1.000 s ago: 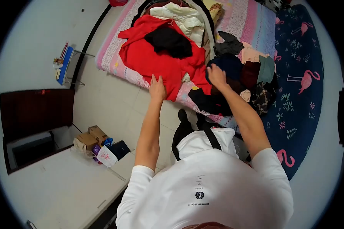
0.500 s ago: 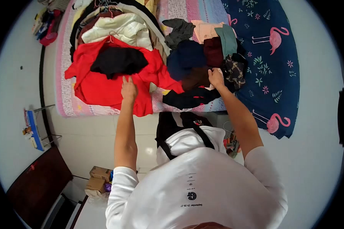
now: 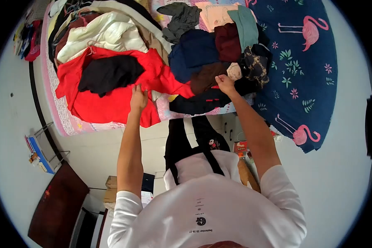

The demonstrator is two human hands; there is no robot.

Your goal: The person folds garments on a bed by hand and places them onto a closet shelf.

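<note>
My left hand [image 3: 139, 99] rests at the right side of a spread red garment [image 3: 111, 108], fingers stretched out and slightly apart. A crumpled black garment [image 3: 110, 74] lies on top of the red one. My right hand [image 3: 226, 84] has its fingers closed at the edge of a dark brown folded garment [image 3: 207, 78]. Right beside those fingers sits a small beige cloth [image 3: 234, 72]. Navy [image 3: 198, 47], maroon [image 3: 227, 42] and grey-green [image 3: 246, 31] folded clothes lie behind it, with a black patterned cloth [image 3: 256, 66] to the right.
Clothes on hangers, including a white garment [image 3: 105, 36], lie at the back left of the bed. A black garment [image 3: 198, 104] lies along the bed's front edge. A dark grey cloth [image 3: 181, 20] and a peach cloth [image 3: 217, 15] are farther back. Flamingo-print fabric [image 3: 295, 82] covers the right side.
My right hand has moved from the small beige cloth to the brown garment's edge, uncovering the beige cloth. My left hand stays on the red garment. The camera view has shifted.
</note>
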